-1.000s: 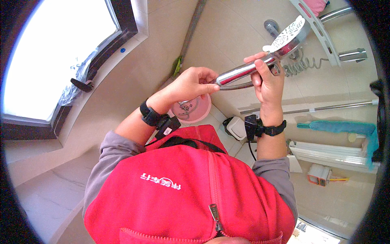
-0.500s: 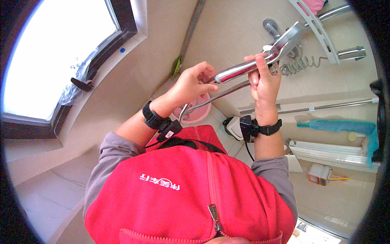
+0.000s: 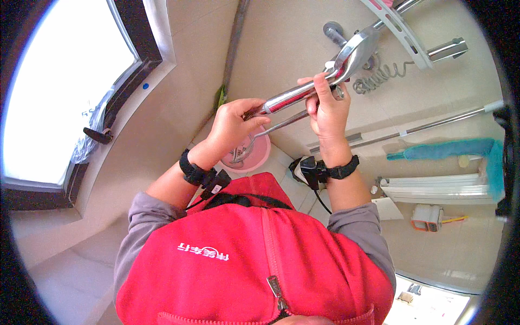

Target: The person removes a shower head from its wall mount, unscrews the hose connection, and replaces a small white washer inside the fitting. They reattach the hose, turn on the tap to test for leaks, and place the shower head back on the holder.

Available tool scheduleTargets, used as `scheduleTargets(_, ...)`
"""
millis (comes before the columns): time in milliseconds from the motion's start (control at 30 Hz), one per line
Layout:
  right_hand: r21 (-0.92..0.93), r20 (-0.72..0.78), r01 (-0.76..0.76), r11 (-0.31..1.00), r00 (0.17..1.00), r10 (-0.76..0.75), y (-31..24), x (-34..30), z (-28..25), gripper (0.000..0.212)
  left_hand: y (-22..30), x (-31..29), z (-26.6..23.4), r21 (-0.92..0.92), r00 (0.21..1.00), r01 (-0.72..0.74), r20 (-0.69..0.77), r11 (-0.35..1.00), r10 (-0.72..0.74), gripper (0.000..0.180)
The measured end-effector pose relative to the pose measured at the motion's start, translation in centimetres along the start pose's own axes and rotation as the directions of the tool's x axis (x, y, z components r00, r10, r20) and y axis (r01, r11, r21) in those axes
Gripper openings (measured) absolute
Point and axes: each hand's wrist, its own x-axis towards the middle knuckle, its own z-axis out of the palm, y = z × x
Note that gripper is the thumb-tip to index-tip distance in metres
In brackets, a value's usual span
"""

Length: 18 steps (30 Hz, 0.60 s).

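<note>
A chrome hand shower (image 3: 291,98) slants up to the right, its broad head at the upper end. My right hand (image 3: 331,111) is closed around the upper part of its handle, thumb raised along it. My left hand (image 3: 234,123) closes its fingers on the metal shower hose (image 3: 287,122) right by the handle's lower end. Its palm hides part of the hose. Another stretch of hose runs below the handle to my right hand, and a loop hangs over the pink basin (image 3: 264,157).
A wall fitting (image 3: 335,31), a coiled cord (image 3: 374,85) and a white rack (image 3: 403,32) are on the far wall. At right are a metal pole (image 3: 444,120), a teal duster (image 3: 449,151) and white panels (image 3: 436,189). A window (image 3: 59,92) is at left.
My left fingers have closed in on the hose by the handle's end; before, they were more spread. Hands and hand shower have shifted left in view, along with the whole scene.
</note>
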Motion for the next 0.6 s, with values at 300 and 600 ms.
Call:
scheduleTargets(300, -0.050, 0.064, -0.015, 0.999, 0.998, 0.018, -0.8, -0.5, 0.0, 0.028, 0.1, 0.0, -1.2, -0.233, 0.940, 0.126, 0.339, 0.964, -0.041, 0.030)
scheduleTargets(600, -0.087, 0.181, 0.073, 0.994, 0.982, -0.056, -2.4, -1.4, 0.8, 0.027, 1.6, -0.1, -2.0, -0.140, 0.933, 0.146, 0.348, 0.979, -0.090, 0.023)
